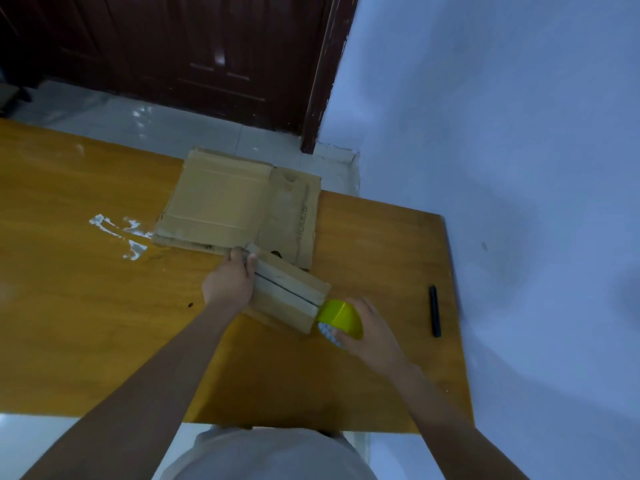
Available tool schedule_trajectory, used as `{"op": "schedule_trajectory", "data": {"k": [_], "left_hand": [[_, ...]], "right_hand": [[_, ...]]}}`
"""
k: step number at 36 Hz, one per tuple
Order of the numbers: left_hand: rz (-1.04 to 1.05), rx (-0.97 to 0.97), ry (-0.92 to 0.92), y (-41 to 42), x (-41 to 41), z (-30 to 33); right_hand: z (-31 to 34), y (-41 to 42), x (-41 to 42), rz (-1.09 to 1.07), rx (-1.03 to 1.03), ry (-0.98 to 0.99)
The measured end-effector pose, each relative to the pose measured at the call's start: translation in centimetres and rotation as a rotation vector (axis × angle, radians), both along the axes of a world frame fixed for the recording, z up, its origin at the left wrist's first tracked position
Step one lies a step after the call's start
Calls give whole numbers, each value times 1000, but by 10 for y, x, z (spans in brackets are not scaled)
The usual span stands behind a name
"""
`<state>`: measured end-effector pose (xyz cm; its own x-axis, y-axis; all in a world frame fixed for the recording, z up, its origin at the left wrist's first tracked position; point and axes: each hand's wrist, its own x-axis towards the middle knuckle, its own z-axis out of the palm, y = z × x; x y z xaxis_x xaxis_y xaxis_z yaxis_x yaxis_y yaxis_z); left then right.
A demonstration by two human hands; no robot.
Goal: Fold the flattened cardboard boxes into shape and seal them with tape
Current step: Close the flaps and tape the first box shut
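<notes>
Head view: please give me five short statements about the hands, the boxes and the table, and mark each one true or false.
1. The left hand rests on the far end of the folded box. True.
2. The right hand holds a red tape roll. False: the tape dispenser is yellow-green.
3. Flattened cardboard lies behind the folded box. True.
4. The black marker lies left of the boxes. False: it lies to the right, near the table edge.
5. The dispenser sits at the box's near end. True.
</notes>
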<state>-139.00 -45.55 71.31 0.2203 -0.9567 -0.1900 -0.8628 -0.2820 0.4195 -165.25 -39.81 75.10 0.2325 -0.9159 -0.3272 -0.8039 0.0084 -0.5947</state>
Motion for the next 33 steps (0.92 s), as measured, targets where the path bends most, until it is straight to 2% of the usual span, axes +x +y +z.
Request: {"op": "schedule_trajectory", "data": {"k": [4,11,17,20,24,28,30,33], "left_hand": [[8,32,-22,-1,-4,0],[33,91,-10,-3,-9,10],[54,97,8,-6,-14,14],[94,82,11,-4,-17,13],[174,-76,-173,7,-35,22],[128,-215,-240,36,-74,29],[102,-238,-217,55,-96,27],[84,-148,-110,77,-121,20]], "right_hand": [[-4,5,-3,-28,73,-21],[-13,-2,-2,192,-75,202],[-28,-19,-3,217,109,224],[-35,-18,-9,227,138,206],[-38,-13,-13,183,124,154],[-38,-7,-10,159,103,124],[-37,-5,-8,137,104,91],[-37,-4,-10,122,121,37]]}}
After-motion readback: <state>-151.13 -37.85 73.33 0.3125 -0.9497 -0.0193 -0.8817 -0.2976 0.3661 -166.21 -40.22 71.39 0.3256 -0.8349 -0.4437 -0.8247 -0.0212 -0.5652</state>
